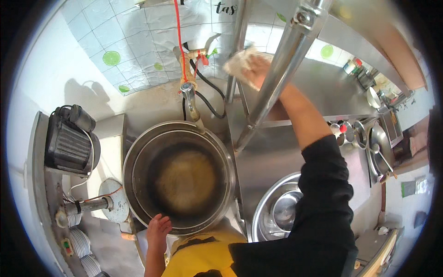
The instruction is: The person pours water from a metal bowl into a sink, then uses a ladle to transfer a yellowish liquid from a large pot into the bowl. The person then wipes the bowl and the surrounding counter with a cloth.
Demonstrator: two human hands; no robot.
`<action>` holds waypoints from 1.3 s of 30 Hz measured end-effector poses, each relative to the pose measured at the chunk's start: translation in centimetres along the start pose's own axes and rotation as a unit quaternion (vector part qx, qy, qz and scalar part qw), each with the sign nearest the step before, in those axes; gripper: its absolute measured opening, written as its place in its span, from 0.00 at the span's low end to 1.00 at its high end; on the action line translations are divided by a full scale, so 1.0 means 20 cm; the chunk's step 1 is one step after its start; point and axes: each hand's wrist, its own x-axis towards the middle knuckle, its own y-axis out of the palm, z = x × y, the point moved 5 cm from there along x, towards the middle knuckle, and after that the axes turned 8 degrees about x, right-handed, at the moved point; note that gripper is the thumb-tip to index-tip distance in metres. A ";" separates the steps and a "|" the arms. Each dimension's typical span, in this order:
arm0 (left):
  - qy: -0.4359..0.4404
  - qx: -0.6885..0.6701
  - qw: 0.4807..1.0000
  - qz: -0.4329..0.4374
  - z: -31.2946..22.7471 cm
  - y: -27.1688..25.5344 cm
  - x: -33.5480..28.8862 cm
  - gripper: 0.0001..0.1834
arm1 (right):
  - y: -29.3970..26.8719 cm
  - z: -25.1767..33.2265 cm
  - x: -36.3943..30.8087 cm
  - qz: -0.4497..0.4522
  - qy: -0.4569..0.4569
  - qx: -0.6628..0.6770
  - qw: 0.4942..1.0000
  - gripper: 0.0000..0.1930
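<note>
My right hand (pixel 257 70) reaches up and away, holding a pale cloth (pixel 236 65) beside an upright metal post (pixel 280 69) of a rack. Behind the post lies a raised steel shelf (pixel 318 87); whether the cloth touches it or the post, I cannot make out. At the near left rim of a large round metal pot (pixel 130 184) is my left hand (pixel 159 227), its fingers loosely spread and holding nothing. Cloudy yellowish liquid seems to fill the pot's bottom. A tap (pixel 188 88) with a spout (pixel 197 119) hangs over the pot's far rim.
A dark motor unit (pixel 69 143) stands at the left, above stacked white plates (pixel 80 242). Right of the pot, a steel counter (pixel 263 161) carries a wide metal basin (pixel 259 217) with a smaller bowl (pixel 286 210) inside. Farther right sits a wok (pixel 380 138) with a ladle.
</note>
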 end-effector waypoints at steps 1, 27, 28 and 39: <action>0.011 0.016 1.000 -0.024 0.00 -0.04 -0.06 0.22 | 0.15 0.28 -0.10 0.043 -0.038 -0.095 0.994 0.25; 0.029 0.111 0.989 -0.089 0.06 -0.32 -0.10 0.17 | -0.68 -0.04 -1.19 -0.151 0.148 -0.545 0.811 0.25; 0.033 0.129 0.988 -0.074 0.05 -0.30 -0.08 0.17 | -0.59 0.05 -1.22 -0.280 0.088 -0.424 0.857 0.27; 0.075 0.119 0.987 0.077 -0.06 -0.26 0.01 0.16 | 0.38 0.68 -1.02 -0.584 -0.006 -0.171 0.793 0.18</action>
